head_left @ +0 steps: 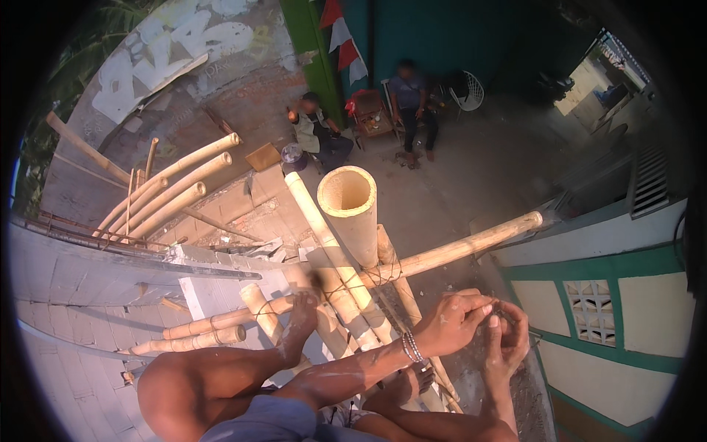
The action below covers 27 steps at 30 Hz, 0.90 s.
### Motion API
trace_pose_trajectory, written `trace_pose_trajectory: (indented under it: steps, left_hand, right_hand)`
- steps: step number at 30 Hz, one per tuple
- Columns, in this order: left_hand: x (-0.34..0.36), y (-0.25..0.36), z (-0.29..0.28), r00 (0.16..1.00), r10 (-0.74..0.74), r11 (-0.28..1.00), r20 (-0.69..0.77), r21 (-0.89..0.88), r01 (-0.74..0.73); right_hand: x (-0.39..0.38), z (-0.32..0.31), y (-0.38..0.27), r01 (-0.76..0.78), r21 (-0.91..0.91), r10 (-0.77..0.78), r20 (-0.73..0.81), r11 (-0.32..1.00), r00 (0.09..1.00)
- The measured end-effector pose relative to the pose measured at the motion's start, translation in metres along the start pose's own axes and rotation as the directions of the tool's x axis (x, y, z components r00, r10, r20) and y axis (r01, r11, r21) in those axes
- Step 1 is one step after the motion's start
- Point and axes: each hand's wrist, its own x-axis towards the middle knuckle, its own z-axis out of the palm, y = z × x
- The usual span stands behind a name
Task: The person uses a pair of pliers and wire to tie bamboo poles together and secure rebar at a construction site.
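My left hand (456, 324), with a beaded bracelet at the wrist, is raised at the lower right, pinched on something too small to make out. My right hand (504, 339) is beside it, fingers curled and thumb raised, partly around the same small spot. Below and left of them are lashed bamboo poles: a long upright-leaning one (331, 258), a crosswise one (464, 239) and a thick hollow one (353, 221) standing upright with its open top toward me. Thin dark ties wrap the joints. My bare feet (302, 317) rest among the poles.
Several bamboo poles (173, 199) lie over rubble at the left, above a pale block wall (81, 295). Two seated people (320, 140) (412, 103) are farther back near chairs (368, 118). A cream and green wall (641, 309) with a vent runs along the right, below me.
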Motion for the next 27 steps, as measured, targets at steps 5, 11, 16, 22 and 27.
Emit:
trace_pose_trajectory:
  steps: [5,11,16,22,27]
  left_hand:
    - [-0.004,-0.001,0.001,0.989,0.115,0.992,0.094,0.044,-0.119]
    - [-0.004,0.008,0.0,0.985,0.108,0.994,0.137,0.01,-0.11]
    - [-0.003,0.009,-0.002,0.978,0.116,0.99,0.174,0.058,-0.127]
    - [-0.004,0.018,0.0,0.995,0.019,0.999,0.1,-0.045,-0.015]
    - [-0.006,0.015,-0.011,0.985,-0.019,0.978,0.171,-0.2,0.054]
  right_hand:
    - [0.0,-0.006,-0.002,-0.09,0.082,0.091,-0.013,0.993,0.996]
    - [-0.003,-0.006,-0.004,0.134,-0.117,-0.149,-0.126,0.984,0.981]
    - [0.0,-0.015,0.005,0.294,-0.277,-0.306,0.002,0.915,0.952]
    - [-0.002,-0.015,0.003,0.232,-0.186,-0.245,-0.051,0.955,0.968]
    - [-0.002,-0.013,-0.002,-0.008,0.102,0.005,0.028,0.995,1.0]
